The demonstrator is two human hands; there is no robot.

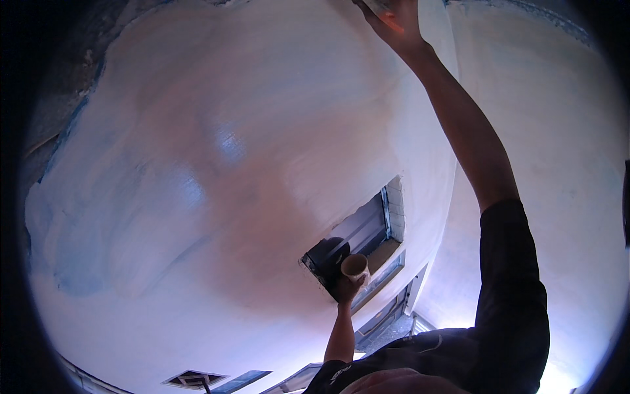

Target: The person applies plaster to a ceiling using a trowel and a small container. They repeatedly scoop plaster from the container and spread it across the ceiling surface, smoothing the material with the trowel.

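Left hand [347, 289] gripping a pale cup [355, 264] just above its wrist, mouth and long axis tipped toward my view; the right hand [398, 26] lies farther off, well above, near the plastered wall [275, 164], its grip one I cannot tell.

Place: room, seemingly under renovation | patchy pale wall [262, 164] | rough grey border [62, 92] | ragged-edged opening [361, 226]

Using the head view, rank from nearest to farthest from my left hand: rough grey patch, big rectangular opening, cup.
1. Cup, in the left hand.
2. Big rectangular opening, just behind the cup.
3. Rough grey patch, far upper left.
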